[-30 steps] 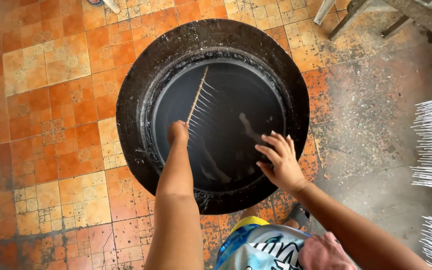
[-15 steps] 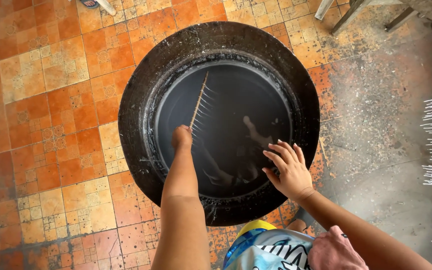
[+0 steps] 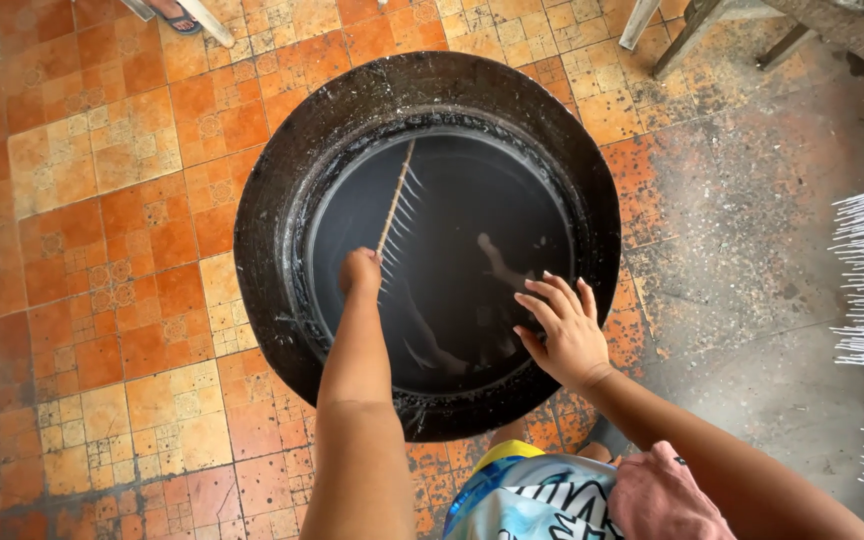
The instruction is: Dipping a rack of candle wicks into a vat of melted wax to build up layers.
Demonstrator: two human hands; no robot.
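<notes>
Gripping the thin wooden comb-like stick (image 3: 395, 200), the left hand (image 3: 359, 272) keeps it over the round black liquid-filled basin (image 3: 272, 200), barely shifted. Right hand (image 3: 564, 325), fingers spread and empty, stays at the rim's four o'clock.

Thin comb-like stick rack (image 3: 395, 203), angled over dark liquid in round black vat (image 3: 272, 220)

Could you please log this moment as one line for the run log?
left hand: grip shut on comb stick | right hand: open, above black tub rim

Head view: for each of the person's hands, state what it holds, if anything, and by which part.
The left hand grips the near end of a thin wooden stick with comb-like prongs over the black tub. The right hand holds nothing, fingers spread.
</notes>
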